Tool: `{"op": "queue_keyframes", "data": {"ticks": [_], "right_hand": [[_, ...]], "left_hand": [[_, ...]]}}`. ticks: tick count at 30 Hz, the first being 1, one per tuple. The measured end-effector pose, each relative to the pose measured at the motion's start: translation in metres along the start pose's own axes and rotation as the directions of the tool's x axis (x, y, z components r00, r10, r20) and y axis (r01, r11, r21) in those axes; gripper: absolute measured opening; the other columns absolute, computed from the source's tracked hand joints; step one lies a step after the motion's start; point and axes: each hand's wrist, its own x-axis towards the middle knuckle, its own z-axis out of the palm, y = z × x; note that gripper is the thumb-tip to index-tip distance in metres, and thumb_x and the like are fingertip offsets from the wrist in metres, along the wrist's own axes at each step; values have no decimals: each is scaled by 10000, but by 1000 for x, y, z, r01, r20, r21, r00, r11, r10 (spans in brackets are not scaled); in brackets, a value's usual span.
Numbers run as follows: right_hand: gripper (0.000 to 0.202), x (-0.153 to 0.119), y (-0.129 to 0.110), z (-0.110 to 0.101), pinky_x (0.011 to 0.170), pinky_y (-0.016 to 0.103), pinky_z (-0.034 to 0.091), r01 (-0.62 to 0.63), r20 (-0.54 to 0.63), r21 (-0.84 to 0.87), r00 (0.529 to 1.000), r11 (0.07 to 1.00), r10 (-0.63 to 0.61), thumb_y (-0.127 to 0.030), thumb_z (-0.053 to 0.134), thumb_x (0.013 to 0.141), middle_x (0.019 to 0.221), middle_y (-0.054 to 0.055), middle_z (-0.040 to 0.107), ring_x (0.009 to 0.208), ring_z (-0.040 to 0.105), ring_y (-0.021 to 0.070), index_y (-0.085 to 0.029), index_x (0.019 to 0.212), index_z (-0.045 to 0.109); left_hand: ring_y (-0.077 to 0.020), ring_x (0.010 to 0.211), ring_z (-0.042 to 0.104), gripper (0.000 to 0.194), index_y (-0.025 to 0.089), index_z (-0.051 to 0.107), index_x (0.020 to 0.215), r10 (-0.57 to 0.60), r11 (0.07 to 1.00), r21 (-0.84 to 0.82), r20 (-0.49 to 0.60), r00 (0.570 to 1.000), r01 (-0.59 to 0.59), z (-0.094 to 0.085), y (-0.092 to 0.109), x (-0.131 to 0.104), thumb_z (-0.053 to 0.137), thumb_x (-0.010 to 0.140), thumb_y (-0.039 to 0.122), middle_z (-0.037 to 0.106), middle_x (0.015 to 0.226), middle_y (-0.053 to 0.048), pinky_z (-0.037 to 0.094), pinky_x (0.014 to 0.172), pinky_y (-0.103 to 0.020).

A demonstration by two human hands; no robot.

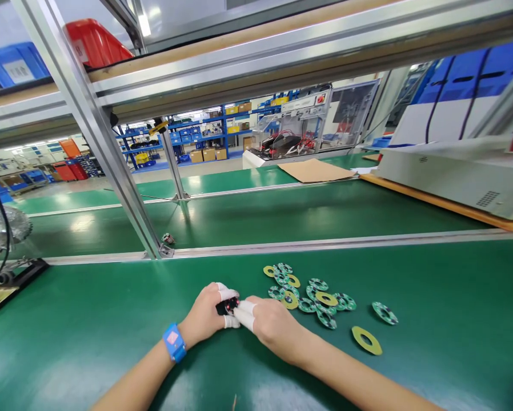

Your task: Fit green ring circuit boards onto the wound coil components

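My left hand (209,311), in white finger cots and with a blue wrist strap (175,342), is closed around a small black part (227,306) that shows red spots. Against this part's right side press the fingertips of my right hand (267,322), also in white finger cots and pinched together. What lies between those fingertips is hidden. Just beyond my right hand, several green ring-shaped circuit boards (325,317) lie in a loose cluster, mixed with yellow rings (327,298). Farther right lie a separate green ring board (384,313) and a yellow ring (367,341).
A metal upright (106,142) and rail (282,247) stand behind the green worktop (89,319). A small part (168,238) lies beyond the rail. To the left is a black-based stand (25,279); at back right sit cardboard (314,170) and a grey machine housing (449,177).
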Motion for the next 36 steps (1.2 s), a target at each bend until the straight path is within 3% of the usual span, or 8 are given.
{"op": "queue_keyframes", "data": {"ticks": [6,11,15,19,22,26,32,36], "right_hand": [[282,0,-17,-1,542,281,355,125,116,92,984,988,-136,-54,389,886,693,81,604,710,524,210,-160,778,626],[252,13,4,-30,596,256,388,-199,182,300,972,933,149,-275,429,922,745,28,653,659,565,170,-213,908,672],[305,19,46,-40,751,294,408,-630,168,-40,761,776,626,-227,507,867,1035,105,649,910,582,237,-168,1146,614],[287,11,74,-36,790,323,389,-619,290,-254,685,743,669,-96,516,784,967,146,656,942,571,279,-113,1024,671],[324,8,78,-41,759,308,397,-635,281,-220,686,741,671,-36,414,772,863,116,672,863,595,245,-142,879,701],[297,18,68,-50,755,297,437,-669,264,272,743,691,615,-128,419,792,928,72,677,864,594,218,-164,878,701],[282,35,29,-35,496,229,434,-555,415,809,771,192,482,-364,552,747,725,34,643,576,523,139,-139,819,706],[322,33,15,-31,530,244,454,-510,318,806,801,301,507,-412,551,783,770,53,645,656,550,166,-144,876,704]], "left_hand": [[-216,877,533,332,230,652,1034,-6,996,86,-15,1000,7,1,1,-2,699,728,349,637,940,-63,418,791,-328],[-217,899,529,390,218,637,1078,-8,1000,13,2,1000,8,0,2,-1,709,719,351,633,971,-68,425,817,-338],[-231,968,525,509,204,607,1141,-45,998,-50,34,998,47,0,4,-1,749,671,338,618,1033,-83,415,892,-365],[-235,1073,508,631,205,528,1248,-115,981,-141,118,986,131,-8,3,-1,732,650,221,584,1148,-90,374,988,-384],[-214,1104,512,702,221,474,1291,-136,956,-234,185,973,178,-20,-1,1,669,626,109,548,1245,-75,377,1002,-366],[-191,963,569,290,182,623,1036,-173,959,-248,-138,975,135,-31,10,7,534,760,165,639,1045,-67,436,900,-351],[-150,747,537,286,177,624,689,-85,980,-190,-96,992,66,-24,46,5,468,866,338,606,722,-20,422,700,-262],[-123,625,464,353,166,527,558,-161,958,-259,-115,980,127,-17,44,4,469,837,374,522,594,6,369,603,-238]]}}
